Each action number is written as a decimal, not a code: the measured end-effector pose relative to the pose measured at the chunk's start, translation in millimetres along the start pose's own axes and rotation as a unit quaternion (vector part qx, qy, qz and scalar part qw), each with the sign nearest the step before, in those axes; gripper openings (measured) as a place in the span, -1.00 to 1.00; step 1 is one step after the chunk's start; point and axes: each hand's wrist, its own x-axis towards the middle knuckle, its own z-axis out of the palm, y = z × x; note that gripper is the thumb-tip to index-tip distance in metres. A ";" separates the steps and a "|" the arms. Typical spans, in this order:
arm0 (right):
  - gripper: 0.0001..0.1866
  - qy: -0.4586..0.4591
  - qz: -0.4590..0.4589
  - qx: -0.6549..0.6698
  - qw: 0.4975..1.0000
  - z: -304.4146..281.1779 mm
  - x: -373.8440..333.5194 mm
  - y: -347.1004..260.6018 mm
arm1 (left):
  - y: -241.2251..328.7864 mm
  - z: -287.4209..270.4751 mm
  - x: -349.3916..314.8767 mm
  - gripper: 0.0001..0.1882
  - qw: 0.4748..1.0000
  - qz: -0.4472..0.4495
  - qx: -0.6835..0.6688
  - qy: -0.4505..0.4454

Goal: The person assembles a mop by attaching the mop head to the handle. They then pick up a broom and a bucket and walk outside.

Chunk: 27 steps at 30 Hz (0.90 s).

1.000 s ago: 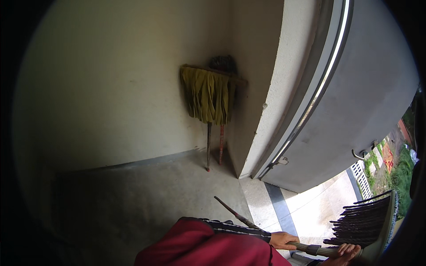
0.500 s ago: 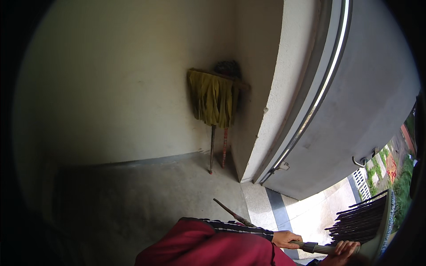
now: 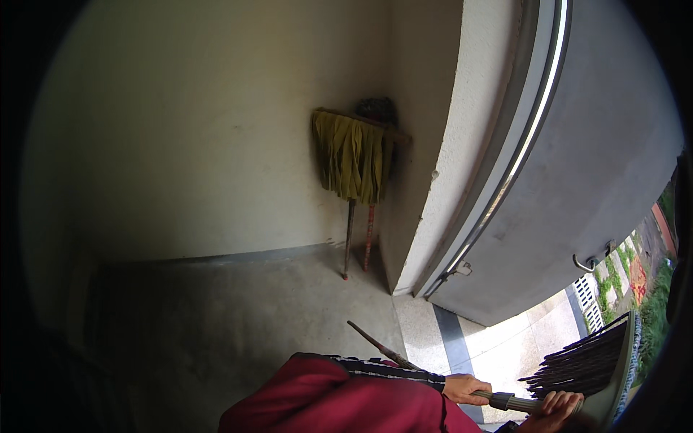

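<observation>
Both my hands grip the grey handle (image 3: 512, 403) of a mop at the lower right. My left hand (image 3: 464, 390) wraps round the handle, and my right hand (image 3: 559, 410) closes on it farther right, close to the head. Dark strands (image 3: 577, 361) hang from the mop's pale, curved head (image 3: 625, 372), which has a bluish outer edge. A thin stick end (image 3: 375, 342) shows beyond my left sleeve, over the floor. It seems to be the far end of the same handle, but my arm hides the part between.
A yellow-green strip mop (image 3: 351, 155) and a red-patterned pole (image 3: 369, 234) lean head up in the wall corner, near a dark bundle (image 3: 377, 110). On the right stands an open grey door (image 3: 563, 166) with a handle (image 3: 583, 263). Pale tiles (image 3: 505, 353) and grass (image 3: 653, 339) lie outside.
The dark strands have shifted slightly left and down. My hands keep their hold with hardly any movement. The view has turned a little, so the corner mop sits slightly farther right.
</observation>
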 end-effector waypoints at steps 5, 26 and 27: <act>-0.63 -0.013 0.006 0.033 0.999 -2.4 0.8 0.3 | 9.0 -3.1 0.2 -0.54 0.997 -0.051 0.049 -0.016; -0.68 0.054 0.004 0.009 0.998 -13.8 35.3 7.4 | -2.4 -25.3 27.4 -0.46 0.991 -0.019 0.130 0.038; -0.68 0.054 0.001 0.026 0.998 -13.5 37.0 8.0 | -0.4 -39.0 26.1 -0.49 0.982 -0.021 0.170 0.081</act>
